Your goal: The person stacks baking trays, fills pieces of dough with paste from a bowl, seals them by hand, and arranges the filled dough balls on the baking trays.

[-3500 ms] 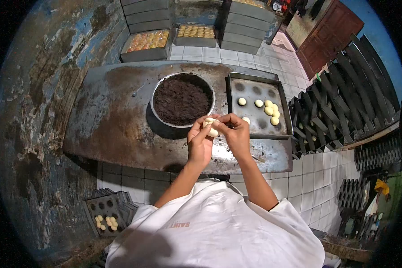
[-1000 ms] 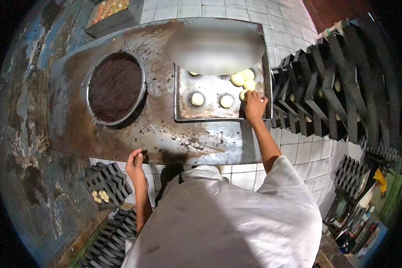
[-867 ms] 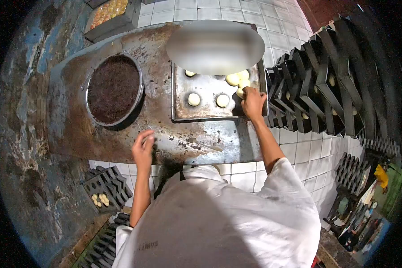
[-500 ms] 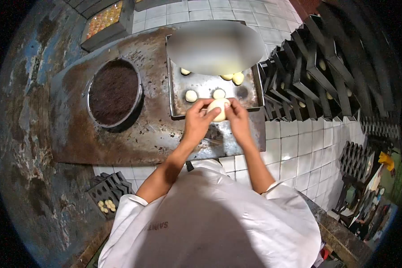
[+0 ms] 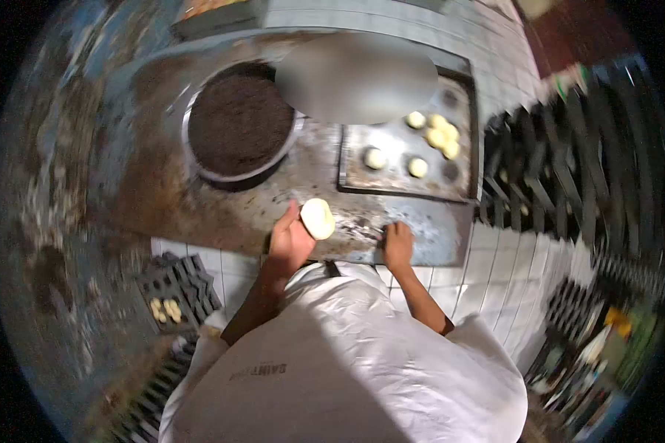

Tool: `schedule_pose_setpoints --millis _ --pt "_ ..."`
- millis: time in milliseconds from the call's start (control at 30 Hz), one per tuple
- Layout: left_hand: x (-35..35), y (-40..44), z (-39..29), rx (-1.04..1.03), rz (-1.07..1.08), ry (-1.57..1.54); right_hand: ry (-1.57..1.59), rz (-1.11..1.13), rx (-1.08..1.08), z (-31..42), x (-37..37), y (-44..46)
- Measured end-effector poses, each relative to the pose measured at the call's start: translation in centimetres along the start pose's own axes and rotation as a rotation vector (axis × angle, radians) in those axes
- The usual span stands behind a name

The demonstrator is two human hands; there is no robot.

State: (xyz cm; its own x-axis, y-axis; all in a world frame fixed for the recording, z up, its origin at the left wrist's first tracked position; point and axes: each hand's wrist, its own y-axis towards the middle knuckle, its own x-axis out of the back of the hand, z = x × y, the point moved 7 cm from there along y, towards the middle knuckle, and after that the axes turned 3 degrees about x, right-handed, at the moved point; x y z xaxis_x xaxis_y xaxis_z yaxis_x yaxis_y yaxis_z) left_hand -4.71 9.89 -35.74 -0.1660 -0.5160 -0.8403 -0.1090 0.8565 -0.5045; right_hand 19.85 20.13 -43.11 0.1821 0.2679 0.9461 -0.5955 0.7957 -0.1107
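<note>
A flattened pale dough piece (image 5: pixel 318 219) lies on the fingers of my left hand (image 5: pixel 291 240), above the table's front part. My right hand (image 5: pixel 398 246) is closed near the front edge of the table; what it grips is too small and blurred to name. Up and left of my left hand stands a round pan (image 5: pixel 192 151) of dark crumbly filling (image 5: pixel 240 122). Behind my right hand, a square metal tray (image 5: pixel 406 195) holds single dough balls (image 5: pixel 417 167) and a cluster of several more (image 5: pixel 442 136). A blurred oval covers the tray's back left part.
The worn metal table (image 5: pixel 148 184) stretches before me. Dark stacked trays (image 5: pixel 539 170) stand at the right. At the lower left is a smaller-looking tray (image 5: pixel 159 283) with dough pieces. A box (image 5: pixel 222 18) stands beyond the table's back edge.
The dough that both hands held over the tray now lies flatter in my left hand. My hands have moved apart, the right one down to the table's front. The view has shifted.
</note>
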Motion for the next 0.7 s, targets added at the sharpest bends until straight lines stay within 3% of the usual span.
schedule_pose_setpoints --millis 33,100,167,200,267,367,433,500,700 --pt "-0.3 -1.0 -2.0 -0.128 -0.013 0.016 -0.081 -0.013 0.032 -0.7 -1.5 -0.4" --pt "3.8 -2.2 -4.5 -0.120 -0.259 0.149 -0.205 -0.040 0.175 -0.3 -1.8 -0.4" --pt "5.8 -4.1 -7.9 -0.184 -0.361 0.093 -0.055 0.035 0.156 1.5 -0.3 1.2" --pt "7.1 -5.2 -9.5 -0.214 -0.460 0.130 0.043 0.172 0.021 2.2 0.0 2.2" --pt "9.9 -7.1 -12.9 -0.301 -0.633 0.209 0.077 0.144 0.157 10.6 5.4 5.7" --pt "15.0 -7.2 -15.5 -0.295 -0.551 -0.022 0.068 0.070 0.384 23.4 10.1 11.8" --pt "14.7 -7.9 -18.0 -0.315 -0.457 -0.064 0.028 -0.027 0.564 29.7 8.6 15.9" --pt "13.4 -9.1 -20.5 -0.364 -0.419 -0.102 -0.066 0.054 0.635 35.6 5.9 19.3" --pt "13.7 -11.4 -23.4 -0.478 -0.365 -0.141 -0.332 0.333 0.668 39.6 -3.6 24.5"
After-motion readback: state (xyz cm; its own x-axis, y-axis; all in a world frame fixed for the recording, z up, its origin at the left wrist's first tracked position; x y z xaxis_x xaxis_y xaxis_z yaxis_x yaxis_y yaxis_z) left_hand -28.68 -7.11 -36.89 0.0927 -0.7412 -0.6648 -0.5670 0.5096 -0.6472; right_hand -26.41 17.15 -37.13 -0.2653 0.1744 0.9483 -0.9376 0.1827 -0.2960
